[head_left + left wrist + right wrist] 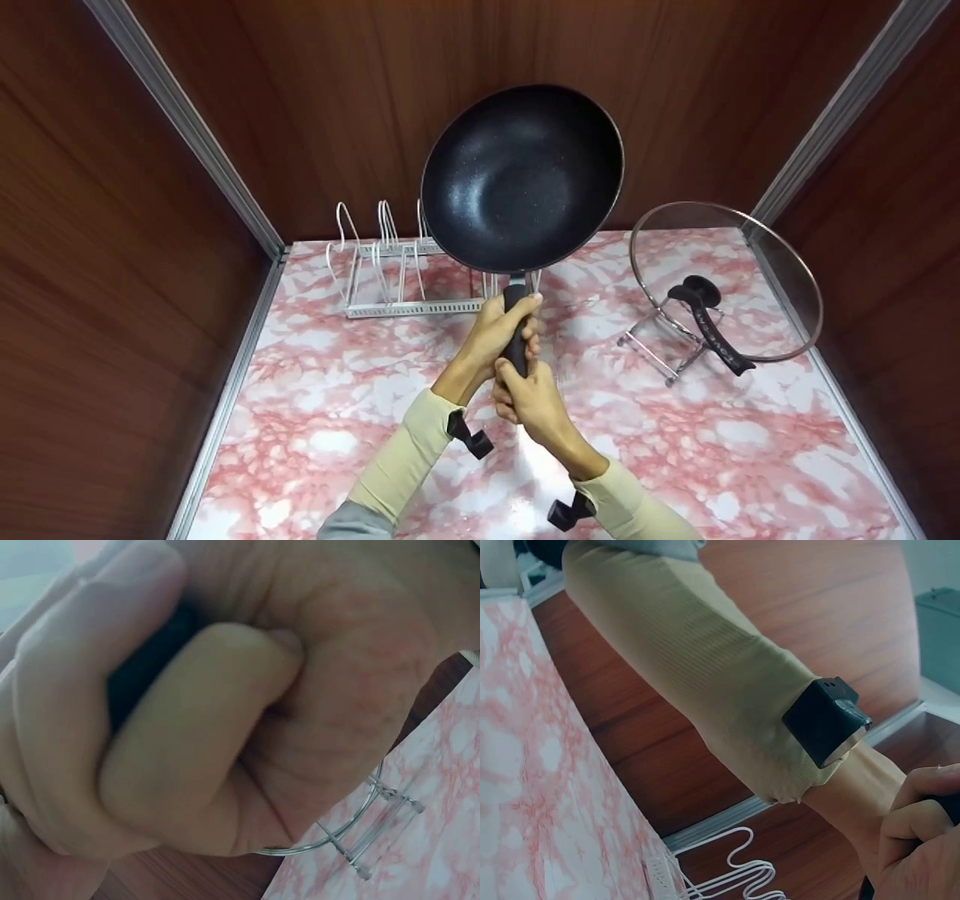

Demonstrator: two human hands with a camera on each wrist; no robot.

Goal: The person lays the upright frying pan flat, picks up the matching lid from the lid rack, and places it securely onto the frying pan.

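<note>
A black frying pan (525,176) is held up in the head view, its dark inside facing me and its handle pointing down toward me. My left hand (491,334) grips the upper part of the black handle (515,346), thumb along it. Just below, the right hand (536,401) holds the handle's end, close against the left. In the left wrist view, curled fingers (172,742) wrap a dark piece of the handle (146,675). The right wrist view catches the left hand (922,840) at its right edge; the right hand's own grip is not clear there.
Behind the pan, a white wire rack (412,307) stands on the pink marbled table (315,450), partly hidden. At right, a glass lid (780,300) with a black handle rests tilted on a small wire stand (651,356). Brown wooden walls (337,112) enclose the table.
</note>
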